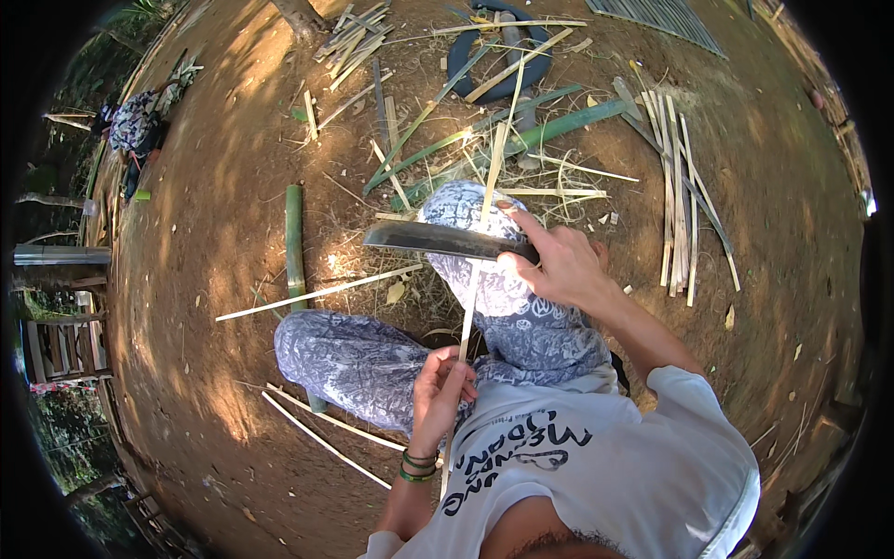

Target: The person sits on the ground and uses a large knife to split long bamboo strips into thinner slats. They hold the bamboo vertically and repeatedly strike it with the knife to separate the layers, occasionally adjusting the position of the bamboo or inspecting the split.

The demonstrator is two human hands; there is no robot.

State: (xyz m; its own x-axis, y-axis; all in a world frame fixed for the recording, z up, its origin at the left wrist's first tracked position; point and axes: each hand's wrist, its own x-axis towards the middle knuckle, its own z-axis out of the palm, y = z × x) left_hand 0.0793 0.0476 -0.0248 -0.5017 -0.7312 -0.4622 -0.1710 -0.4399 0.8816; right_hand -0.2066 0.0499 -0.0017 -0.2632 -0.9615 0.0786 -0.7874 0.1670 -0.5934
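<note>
My right hand (566,265) is wrapped round the handle end of a broad dark-bladed machete (424,238), its blade pointing left above my raised right knee. A long pale bamboo strip (469,317) runs from beyond the knee back toward my chest, passing beneath the blade. The knee in patterned trousers lies under both. Nearer my body, my left hand (441,389) has its fingers and thumb closed on the strip's lower part. Most of the machete's handle is hidden by my right hand. Whether the edge touches the strip, I cannot tell.
Green bamboo lengths (295,244) and shavings (559,177) lie on the brown ground ahead. Split strips are piled at the right (678,196) and far left (358,39). A black ring (458,65) lies farther off. Loose strips (326,429) rest beside my left leg.
</note>
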